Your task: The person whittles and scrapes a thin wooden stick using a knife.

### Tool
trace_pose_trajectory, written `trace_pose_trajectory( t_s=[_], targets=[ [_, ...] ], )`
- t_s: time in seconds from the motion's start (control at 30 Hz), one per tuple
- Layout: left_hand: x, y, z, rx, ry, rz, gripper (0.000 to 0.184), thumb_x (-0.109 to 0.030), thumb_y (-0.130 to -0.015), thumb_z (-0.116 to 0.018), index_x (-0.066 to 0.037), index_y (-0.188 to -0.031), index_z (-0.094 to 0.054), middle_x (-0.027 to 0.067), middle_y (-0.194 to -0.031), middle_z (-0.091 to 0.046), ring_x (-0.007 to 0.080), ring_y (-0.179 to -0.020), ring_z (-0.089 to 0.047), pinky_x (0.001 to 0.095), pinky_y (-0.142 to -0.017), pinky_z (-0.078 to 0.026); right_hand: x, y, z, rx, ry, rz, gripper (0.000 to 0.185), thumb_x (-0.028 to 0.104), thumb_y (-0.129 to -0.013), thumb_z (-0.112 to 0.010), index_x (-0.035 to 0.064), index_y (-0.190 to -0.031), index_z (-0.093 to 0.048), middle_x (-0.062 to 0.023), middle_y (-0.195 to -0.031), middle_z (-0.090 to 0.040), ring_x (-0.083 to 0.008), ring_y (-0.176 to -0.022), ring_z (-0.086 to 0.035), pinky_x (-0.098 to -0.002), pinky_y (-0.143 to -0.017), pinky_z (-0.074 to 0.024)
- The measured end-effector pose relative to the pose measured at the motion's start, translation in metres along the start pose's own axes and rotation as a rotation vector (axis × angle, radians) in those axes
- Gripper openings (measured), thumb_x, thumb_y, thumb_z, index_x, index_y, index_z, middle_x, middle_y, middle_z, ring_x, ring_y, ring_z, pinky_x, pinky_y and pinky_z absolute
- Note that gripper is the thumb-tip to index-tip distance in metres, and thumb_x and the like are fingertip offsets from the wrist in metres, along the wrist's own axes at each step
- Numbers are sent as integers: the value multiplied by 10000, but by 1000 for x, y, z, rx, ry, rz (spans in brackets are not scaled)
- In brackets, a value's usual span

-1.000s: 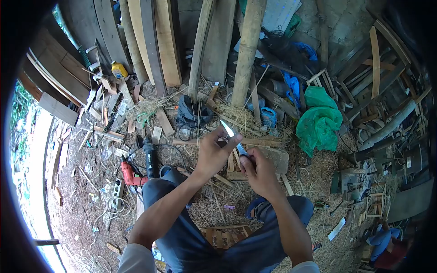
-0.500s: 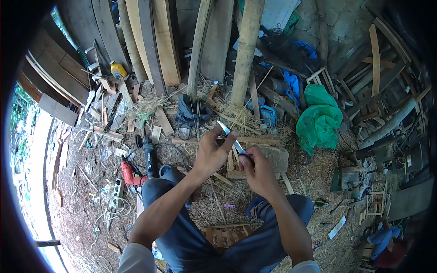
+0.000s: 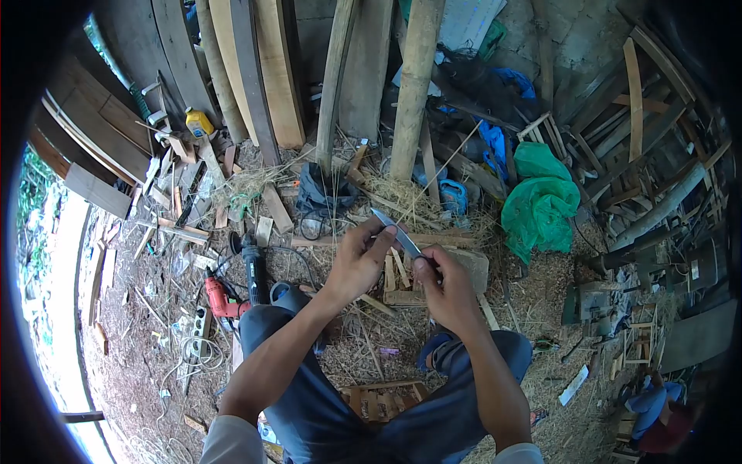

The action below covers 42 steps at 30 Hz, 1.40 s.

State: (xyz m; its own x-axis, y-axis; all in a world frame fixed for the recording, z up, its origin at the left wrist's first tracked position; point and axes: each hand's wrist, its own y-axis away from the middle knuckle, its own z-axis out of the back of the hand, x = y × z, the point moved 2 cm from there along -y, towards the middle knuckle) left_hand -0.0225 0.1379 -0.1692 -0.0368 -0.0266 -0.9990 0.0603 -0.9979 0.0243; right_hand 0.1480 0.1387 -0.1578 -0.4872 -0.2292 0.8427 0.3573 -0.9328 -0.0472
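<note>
A knife (image 3: 406, 245) with a bright, narrow blade is held slantwise above my lap, its tip toward the upper left. The fingers of my right hand (image 3: 450, 288) are wrapped around its dark handle. My left hand (image 3: 355, 261) is closed at the blade, with the thumb pressed on the flat of it near the middle. The undersides of the left fingers are hidden, so anything small behind the blade cannot be made out. Below the knife, a worn wooden block (image 3: 468, 267) rests on the ground, with thin wood strips (image 3: 396, 267) by it.
A red drill (image 3: 220, 296) and a dark angle grinder (image 3: 253, 271) lie left of my knees, near a power strip (image 3: 199, 329) with tangled cord. A green plastic bag (image 3: 541, 203) lies to the right. Planks (image 3: 278, 77) lean behind. Another person (image 3: 661, 417) is at lower right.
The knife handle and my right hand have shifted slightly to the right. More of the blade's flat shows now. My left hand has barely moved.
</note>
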Motion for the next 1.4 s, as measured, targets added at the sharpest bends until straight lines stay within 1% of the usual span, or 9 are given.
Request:
trace_pose_trajectory(
  t_s=[0.2, 0.47, 0.67, 0.73, 0.9, 0.97, 1.07, 1.23, 1.4],
  targets=[
    [-14, 6, -2, 137, 281, 77, 250, -178, -991, -479, -22, -1149, -594, -27, -736, -511, 29, -567, -343, 200, -507, -281, 8, 0, 8, -31, -13, 42, 207, 201, -955, -554, 3, -994, -601, -103, -635, -528, -181, -512, -476, -345, -517, -375],
    [-11, 1, 1, 151, 292, 117, 253, -223, -950, -579, -13, -1085, -623, -7, -798, -580, 31, -560, -344, 198, -503, -278, 7, 1, 7, -82, 17, 142, 213, 197, -960, -551, -2, -977, -627, -122, -619, -522, -186, -491, -452, -355, -500, -362],
    [-4, -1, 1, 107, 366, 120, 176, -208, -924, -624, -34, -950, -621, -6, -789, -591, 35, -540, -357, 204, -485, -275, 3, 1, 4, -35, -89, 182, 221, 190, -986, -495, 16, -988, -631, -95, -624, -578, -183, -506, -537, -328, -510, -402],
    [-6, 0, 1, 101, 363, 132, 176, -212, -918, -635, -37, -920, -618, -10, -771, -589, 34, -533, -356, 206, -481, -269, 5, 3, 2, 66, -177, 76, 313, 237, -1023, -418, -11, -1020, -609, -40, -633, -564, -86, -549, -497, -258, -511, -392],
    [-7, 1, 2, 86, 338, 119, 197, -235, -901, -662, -43, -876, -623, -24, -726, -582, 29, -519, -353, 209, -473, -256, 0, 4, -1, 122, -263, 19, 335, 269, -1030, -389, -4, -1031, -584, -46, -640, -578, -66, -536, -486, -229, -492, -368],
    [-9, 2, 3, 83, 302, 146, 246, -265, -888, -684, -22, -898, -648, -32, -760, -594, 32, -681, -466, 215, -594, -351, 1, 4, -2, 120, -259, 31, 351, 284, -1032, -380, -2, -1029, -584, -48, -640, -578, -58, -517, -473, -222, -477, -357],
    [-10, 2, 0, 65, 248, 76, 180, -217, -893, -673, -40, -909, -643, -48, -679, -541, 19, -533, -353, 215, -480, -249, 2, 4, -2, 165, -389, -43, 365, 310, -1032, -372, 2, -1035, -568, -57, -634, -570, -51, -455, -421, -219, -434, -332],
    [-12, 3, 2, 87, 264, 27, 172, -197, -900, -661, -28, -932, -646, -54, -659, -522, 19, -537, -351, 218, -486, -250, 9, 5, 1, 299, -647, -240, 371, 322, -1036, -355, 8, -1071, -550, -74, -647, -583, -46, -417, -395, -218, -398, -315],
    [-9, 3, 2, 92, 298, 15, 165, -177, -907, -648, -16, -940, -647, -48, -654, -513, 24, -541, -354, 216, -491, -255, 10, 5, 1, 304, -654, -226, 360, 308, -1037, -352, 9, -1067, -551, -74, -642, -587, -46, -417, -400, -213, -395, -314]
  ],
)
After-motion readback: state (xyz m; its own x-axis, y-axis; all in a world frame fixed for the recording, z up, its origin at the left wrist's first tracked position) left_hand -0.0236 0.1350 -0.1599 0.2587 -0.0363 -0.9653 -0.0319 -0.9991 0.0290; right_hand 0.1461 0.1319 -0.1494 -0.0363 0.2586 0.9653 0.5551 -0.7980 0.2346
